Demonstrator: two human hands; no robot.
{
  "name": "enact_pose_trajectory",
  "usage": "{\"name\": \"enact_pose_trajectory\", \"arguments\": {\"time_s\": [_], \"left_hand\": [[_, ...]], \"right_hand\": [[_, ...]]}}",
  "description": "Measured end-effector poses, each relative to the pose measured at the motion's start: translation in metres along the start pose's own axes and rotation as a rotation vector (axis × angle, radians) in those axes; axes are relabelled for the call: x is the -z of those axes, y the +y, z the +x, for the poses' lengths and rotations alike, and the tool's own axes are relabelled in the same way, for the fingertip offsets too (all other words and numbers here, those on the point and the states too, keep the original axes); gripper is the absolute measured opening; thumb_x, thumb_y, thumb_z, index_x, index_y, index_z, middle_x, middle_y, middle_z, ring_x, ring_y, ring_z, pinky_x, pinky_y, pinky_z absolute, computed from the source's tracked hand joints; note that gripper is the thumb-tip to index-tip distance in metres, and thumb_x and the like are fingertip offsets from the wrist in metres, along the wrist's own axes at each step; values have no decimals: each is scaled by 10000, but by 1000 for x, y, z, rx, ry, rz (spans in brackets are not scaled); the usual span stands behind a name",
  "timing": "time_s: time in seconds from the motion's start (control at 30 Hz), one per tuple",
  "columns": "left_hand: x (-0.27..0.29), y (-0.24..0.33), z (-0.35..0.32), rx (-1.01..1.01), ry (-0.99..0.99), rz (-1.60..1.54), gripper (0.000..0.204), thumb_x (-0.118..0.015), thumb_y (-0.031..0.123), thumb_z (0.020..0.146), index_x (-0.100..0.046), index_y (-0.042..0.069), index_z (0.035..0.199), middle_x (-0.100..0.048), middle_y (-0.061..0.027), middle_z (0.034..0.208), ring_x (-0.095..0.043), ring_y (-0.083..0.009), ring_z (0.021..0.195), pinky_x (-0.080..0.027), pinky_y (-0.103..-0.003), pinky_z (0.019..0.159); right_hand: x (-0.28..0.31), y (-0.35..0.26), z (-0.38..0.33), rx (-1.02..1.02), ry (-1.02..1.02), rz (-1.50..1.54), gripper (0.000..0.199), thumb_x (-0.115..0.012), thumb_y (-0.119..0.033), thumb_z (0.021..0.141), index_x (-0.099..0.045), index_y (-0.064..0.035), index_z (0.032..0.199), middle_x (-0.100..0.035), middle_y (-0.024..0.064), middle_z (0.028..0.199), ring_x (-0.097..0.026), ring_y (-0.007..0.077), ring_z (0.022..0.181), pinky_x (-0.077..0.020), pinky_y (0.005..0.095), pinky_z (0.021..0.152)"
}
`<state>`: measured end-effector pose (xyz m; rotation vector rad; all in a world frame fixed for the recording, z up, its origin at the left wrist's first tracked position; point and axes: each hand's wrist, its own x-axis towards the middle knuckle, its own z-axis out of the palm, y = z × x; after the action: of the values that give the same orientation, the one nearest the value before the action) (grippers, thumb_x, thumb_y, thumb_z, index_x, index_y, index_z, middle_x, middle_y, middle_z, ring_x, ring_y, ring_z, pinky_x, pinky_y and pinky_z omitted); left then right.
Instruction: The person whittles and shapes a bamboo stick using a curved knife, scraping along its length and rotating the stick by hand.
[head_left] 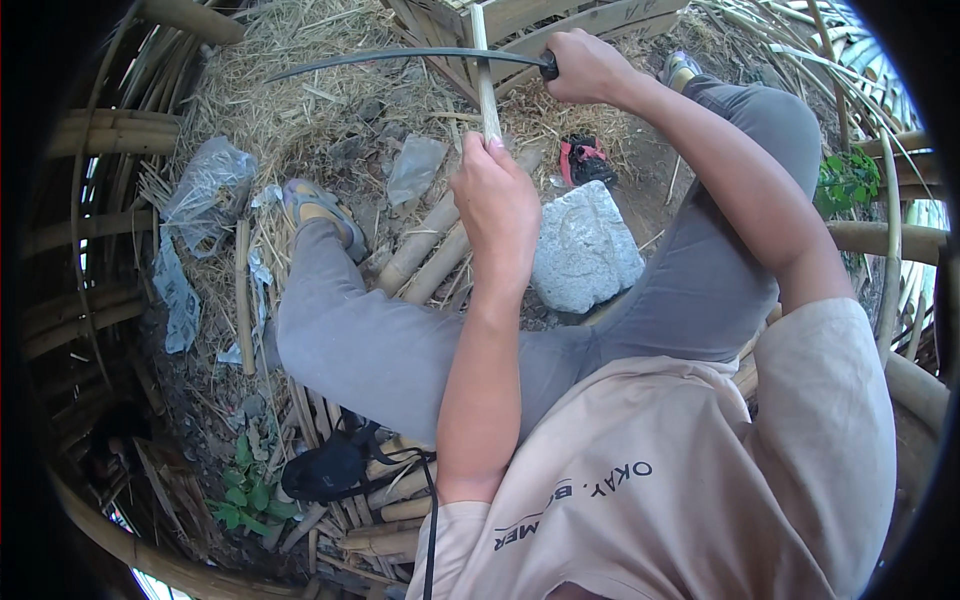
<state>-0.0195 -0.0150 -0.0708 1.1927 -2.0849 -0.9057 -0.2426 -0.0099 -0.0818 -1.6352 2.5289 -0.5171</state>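
Blade [400, 55] should push away from left hand [495, 205] clamped on strip [484, 80], right hand [585, 65] gripping handle tight.

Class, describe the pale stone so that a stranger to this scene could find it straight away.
Start at the person's bent legs in grey trousers. Between the knees, just right of the left hand gripping a bamboo strip, sits the stone. It is the only whitish, blocky lump among round bamboo poles and straw.

Open air lies above the straw floor [300, 110]; grey stone [585, 248], bamboo poles [425, 250] and, seemingly, knees crowd below.
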Motion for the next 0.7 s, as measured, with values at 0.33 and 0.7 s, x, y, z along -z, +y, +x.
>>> {"name": "enact_pose_trajectory", "arguments": {"time_s": [0.33, 0.7], "left_hand": [[-10, 2, -10, -16, -140, 304, 205, -494, 125, 1016, -564, -66, 1033, -653, -339, 785, -655, -519, 825, -507, -590, 718], [-12, 15, -11, -38, -197, 259, 208, -494, 116, 1010, -524, -80, 1074, -662, -314, 769, -679, -490, 791, -522, -567, 701]], "right_hand": [[-2, -56, -18, 77, -226, -129, 280, -717, -165, 664, -717, 24, 869, -715, 221, 832, -711, 396, 833, -585, 469, 779], [10, -31, -13, 160, -114, -111, 236, -682, -141, 654, -695, 22, 824, -701, 229, 803, -704, 411, 780, -582, 479, 722]]}}
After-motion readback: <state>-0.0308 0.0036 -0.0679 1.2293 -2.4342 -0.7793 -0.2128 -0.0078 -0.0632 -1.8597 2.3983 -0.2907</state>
